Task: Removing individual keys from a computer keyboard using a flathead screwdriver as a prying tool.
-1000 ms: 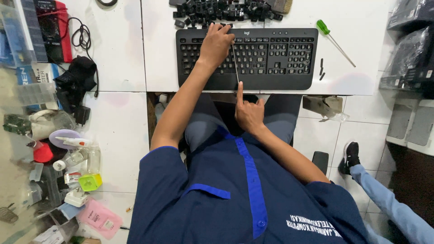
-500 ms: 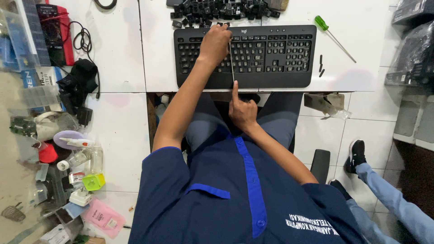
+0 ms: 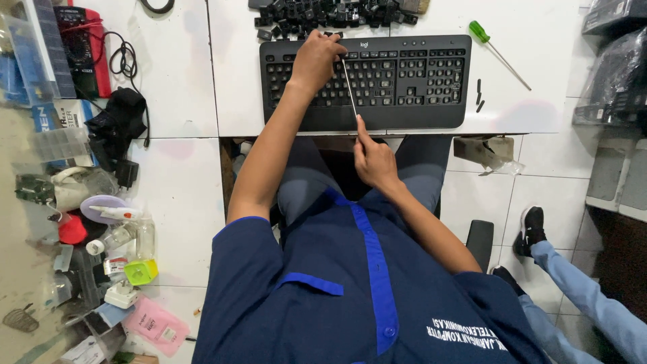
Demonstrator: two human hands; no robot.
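My left hand rests on the black keyboard, fingers bent. My right hand grips a thin tool whose tip hides under the left hand.

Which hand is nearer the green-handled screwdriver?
Left. The left hand rests on the keyboard, level with the green-handled screwdriver; the right hand sits below the keyboard's front edge, farther off.

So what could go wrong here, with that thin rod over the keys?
1. The thin metal rod, held by the right hand far from its tip, could slip and scratch the black keyboard.
2. The left hand sits beside the tip and could get poked.
3. The loose black keycaps piled behind could scatter.
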